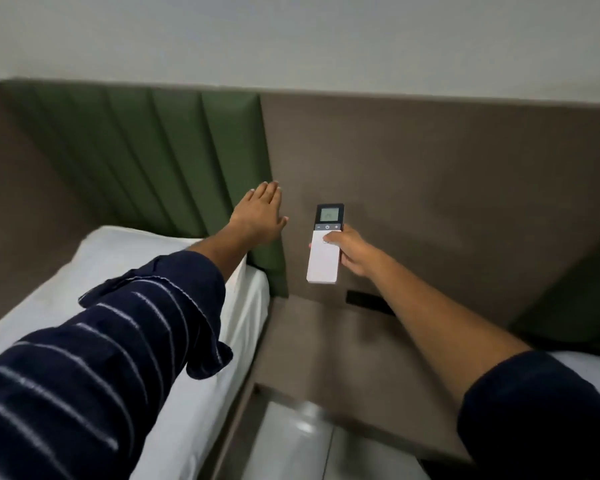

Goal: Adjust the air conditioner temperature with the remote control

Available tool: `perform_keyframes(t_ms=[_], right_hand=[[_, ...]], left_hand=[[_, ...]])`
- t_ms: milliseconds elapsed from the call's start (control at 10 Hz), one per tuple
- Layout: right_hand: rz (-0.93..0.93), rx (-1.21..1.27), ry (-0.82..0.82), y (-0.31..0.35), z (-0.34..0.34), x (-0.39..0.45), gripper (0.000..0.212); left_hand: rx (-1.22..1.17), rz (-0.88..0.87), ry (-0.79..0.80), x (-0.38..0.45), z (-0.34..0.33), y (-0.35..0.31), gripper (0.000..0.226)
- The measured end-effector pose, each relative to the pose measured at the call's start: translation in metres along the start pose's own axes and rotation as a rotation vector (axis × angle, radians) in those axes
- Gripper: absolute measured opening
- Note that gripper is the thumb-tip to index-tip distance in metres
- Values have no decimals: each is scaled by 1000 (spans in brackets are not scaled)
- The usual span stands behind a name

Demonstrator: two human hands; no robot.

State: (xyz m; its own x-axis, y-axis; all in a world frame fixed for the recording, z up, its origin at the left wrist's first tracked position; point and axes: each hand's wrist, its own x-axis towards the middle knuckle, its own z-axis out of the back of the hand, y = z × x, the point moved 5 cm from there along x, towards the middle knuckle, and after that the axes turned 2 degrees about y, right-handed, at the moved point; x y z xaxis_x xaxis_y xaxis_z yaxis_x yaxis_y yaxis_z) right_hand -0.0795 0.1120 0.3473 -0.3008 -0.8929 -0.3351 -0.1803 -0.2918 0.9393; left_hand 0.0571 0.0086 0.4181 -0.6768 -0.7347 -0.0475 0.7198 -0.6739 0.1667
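The remote control (323, 261) is a slim white bar with a dark top that carries a small lit screen and a row of minus, power and plus buttons. My right hand (352, 252) holds it upright in the air above the bedside shelf, thumb lying on the white face just below the buttons. My left hand (260, 216) is stretched out flat, palm down and fingers together, in front of the green headboard to the left of the remote. It holds nothing. No air conditioner is in view.
A bed with a white pillow and sheet (146, 271) lies at the left against a green padded headboard (174, 157). A brown bedside shelf (343, 368) sits below the remote, with a dark socket plate (364, 301) on the brown wall panel (430, 185). Pale floor (291, 445) shows beneath.
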Motion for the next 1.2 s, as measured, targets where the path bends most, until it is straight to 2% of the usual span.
perform_keyframes(t_ms=[100, 200, 300, 400, 500, 700, 900, 1100, 1200], right_hand=[[-90, 31, -73, -79, 47, 32, 45], [-156, 20, -140, -131, 72, 53, 44], [-296, -6, -277, -222, 105, 91, 39], [-386, -14, -335, -291, 118, 116, 39], [-524, -79, -381, -392, 130, 146, 38], [-645, -113, -430, -512, 138, 179, 37], [-690, -367, -455, -542, 143, 183, 35], [-716, -515, -438, -523, 152, 166, 30], [-685, -495, -452, -497, 149, 155, 34]], left_hand=[[-25, -76, 60, 40, -70, -46, 71], [-44, -127, 96, 59, -122, -72, 70], [-62, -187, 179, 81, -216, -104, 70], [-74, -209, 264, 89, -288, -118, 70], [-62, -224, 362, 94, -382, -125, 70], [-33, -250, 450, 97, -487, -129, 71], [-74, -300, 484, 88, -519, -149, 72], [-114, -308, 461, 87, -492, -157, 72], [-94, -340, 435, 84, -470, -158, 72]])
